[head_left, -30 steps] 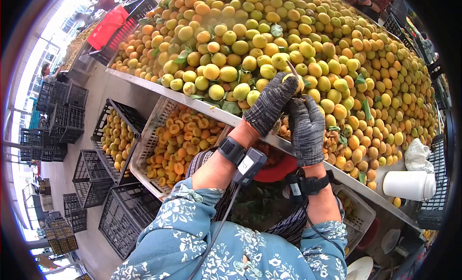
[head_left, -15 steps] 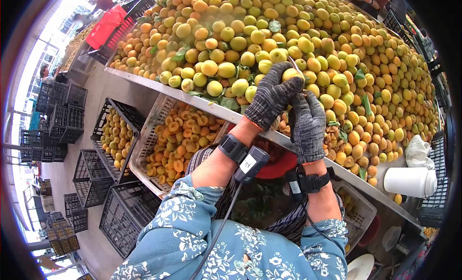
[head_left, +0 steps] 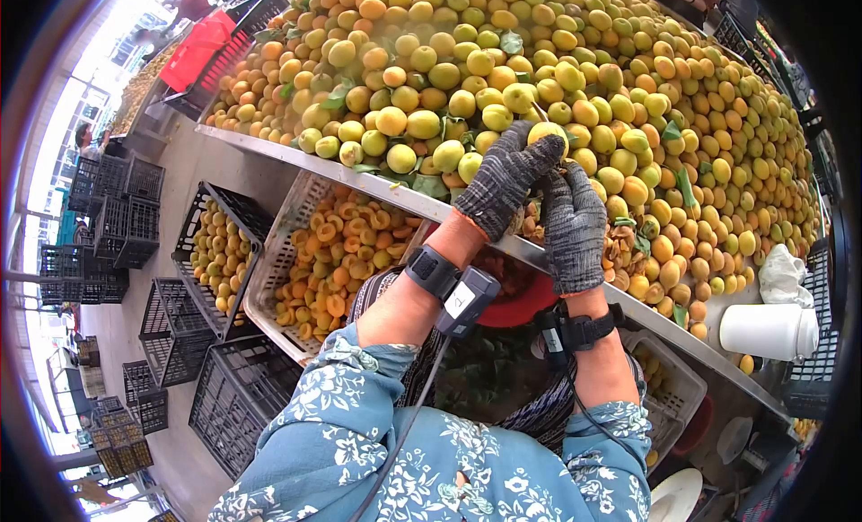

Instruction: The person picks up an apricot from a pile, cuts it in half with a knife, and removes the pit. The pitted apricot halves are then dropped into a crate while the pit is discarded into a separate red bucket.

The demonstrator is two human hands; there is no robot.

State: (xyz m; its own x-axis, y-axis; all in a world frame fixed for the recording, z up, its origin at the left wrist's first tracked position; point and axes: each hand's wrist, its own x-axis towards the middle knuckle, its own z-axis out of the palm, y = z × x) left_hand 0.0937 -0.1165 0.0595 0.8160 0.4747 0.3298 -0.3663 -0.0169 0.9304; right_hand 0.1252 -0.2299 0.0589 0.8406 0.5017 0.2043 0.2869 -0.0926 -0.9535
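Note:
My left hand, in a dark grey knitted glove, is closed round a yellow apricot at the near edge of the heap. Close against it, my right hand, in a matching glove, has its fingers curled up to the fruit. A thin knife blade shows at the far side of this apricot; its handle is hidden, apparently in my right hand. Around both hands lie loose apricots, yellow-green to orange, with some leaves. Brown, shrivelled scraps lie right of my right hand.
A metal table edge runs below the heap. Under it stand a white crate of halved apricots and a red basin. Black crates stand on the left floor. A white container sits at right.
The blade has shifted from the apricot's right side to its upper left, with less of it showing. Both hands have moved only slightly, and the apricot stays between them.

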